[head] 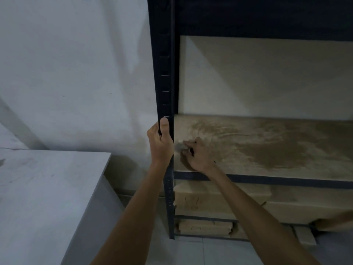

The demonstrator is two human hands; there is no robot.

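Observation:
A dark metal shelving rack stands against a pale wall. My left hand (pixel 161 142) grips its front left upright post (pixel 164 77), thumb pointing up along the post. My right hand (pixel 196 154) holds a small grey cloth (pixel 179 146) and presses it onto the near left corner of the brown shelf board (pixel 267 146). The board shows darker wet-looking streaks and a large dark patch in its middle. The cloth is blurred and mostly covered by my fingers.
A grey table (pixel 47 197) stands at the lower left, close to the rack. Cardboard boxes (pixel 210 199) fill the lower shelves beneath the dark front rail (pixel 286 179). A light floor (pixel 191 251) lies below. Another dark shelf (pixel 267 16) spans the top.

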